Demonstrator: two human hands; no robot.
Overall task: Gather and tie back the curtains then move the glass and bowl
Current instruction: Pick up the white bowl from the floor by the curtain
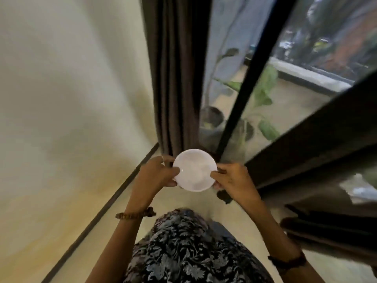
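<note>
A white bowl (194, 170) is held in front of me at waist height, above the floor. My left hand (156, 173) grips its left rim with thumb on top and fingers underneath. My right hand (232, 179) grips its right rim the same way. A dark brown curtain (175, 74) hangs gathered in folds straight ahead, beside the window. A second dark curtain (318, 164) hangs at the right. No glass is in view. The frame is blurred by motion.
A cream wall (71, 88) with a dark skirting strip (106, 205) runs along the left. A black window frame bar (244, 82) stands ahead, with potted plants (263, 111) outside behind the pane. Pale floor lies below the bowl.
</note>
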